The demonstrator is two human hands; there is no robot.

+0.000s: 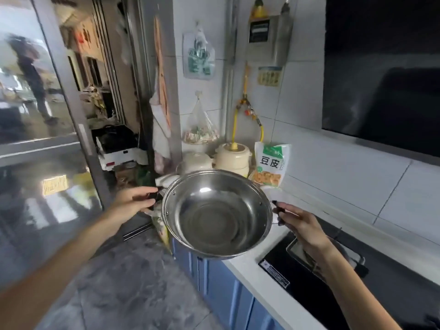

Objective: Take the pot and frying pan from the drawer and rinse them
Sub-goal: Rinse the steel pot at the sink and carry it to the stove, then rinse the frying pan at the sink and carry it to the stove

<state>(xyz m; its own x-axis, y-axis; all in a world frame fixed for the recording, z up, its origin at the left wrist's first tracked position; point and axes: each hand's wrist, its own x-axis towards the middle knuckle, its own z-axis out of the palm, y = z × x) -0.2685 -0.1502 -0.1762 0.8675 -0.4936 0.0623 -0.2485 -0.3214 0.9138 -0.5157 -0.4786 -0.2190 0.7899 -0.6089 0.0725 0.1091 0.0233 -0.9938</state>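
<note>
A round stainless-steel pot (217, 214) with two black side handles hangs in the air over the counter's front edge, tilted so its bare inside faces me. My left hand (135, 201) grips the left handle. My right hand (300, 225) grips the right handle from the other side. No frying pan or drawer shows in this view.
A white counter (269, 289) runs along the right with a black cooktop (307, 279) set into it and blue cabinet doors (221, 284) below. Cream ceramic pots (232, 158) and a green food bag (271, 163) stand at the counter's far end. A glass sliding door (42, 129) is on the left.
</note>
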